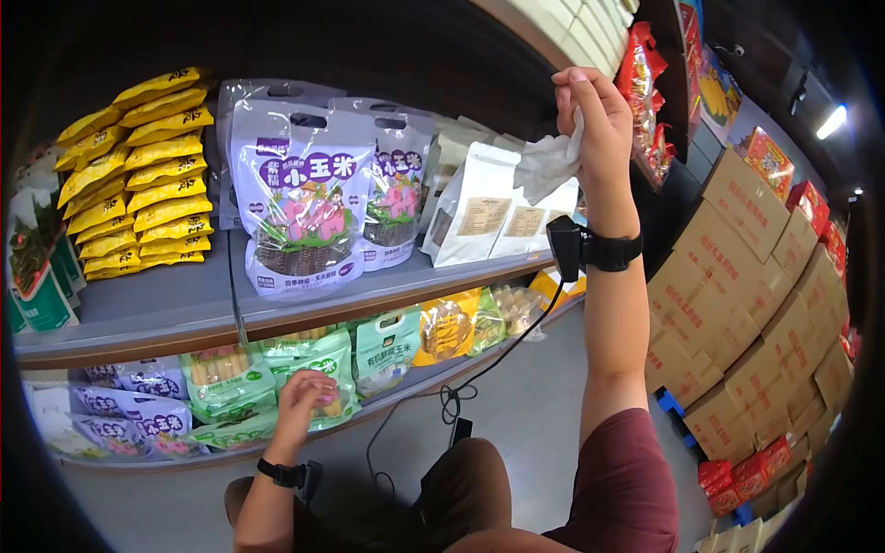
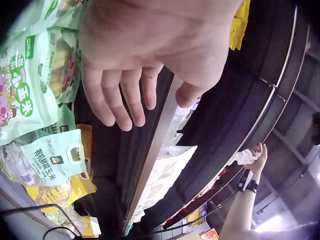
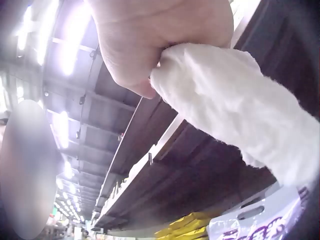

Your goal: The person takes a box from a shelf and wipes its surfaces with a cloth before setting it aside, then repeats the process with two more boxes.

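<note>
White, crumpled cloth [image 3: 235,100] gripped in the raised right hand [image 1: 599,120], at a shelf of bagged goods. The cloth is gathered in the bent fingers, and its loose part hangs in front of the white bags [image 1: 479,207] on the middle shelf [image 1: 157,309]; whether it touches them cannot be told. In the right wrist view it lies across a dark shelf board [image 3: 200,165], with no contact that can be made out. The left hand [image 1: 300,405] is low, before the green bags [image 1: 230,382], its fingers loosely bent and holding nothing; whether it brushes a bag is unclear.

Notes on handling, as judgement: the long free end is the part most likely to drag, so folding it into a compact pad under the fingers should give firmer, more even contact. A grip nearer the middle of the cloth would leave less to flap against the upright purple bags [image 1: 300,184] and the stacked yellow packets [image 1: 166,184], which look easy to disturb. Short, level strokes along a board suit so soft a material better than wide sweeps. The idle left hand could steady a bag or hold it aside. The black cable [image 2: 30,208] is best given slack and guided clear of the bags.
</note>
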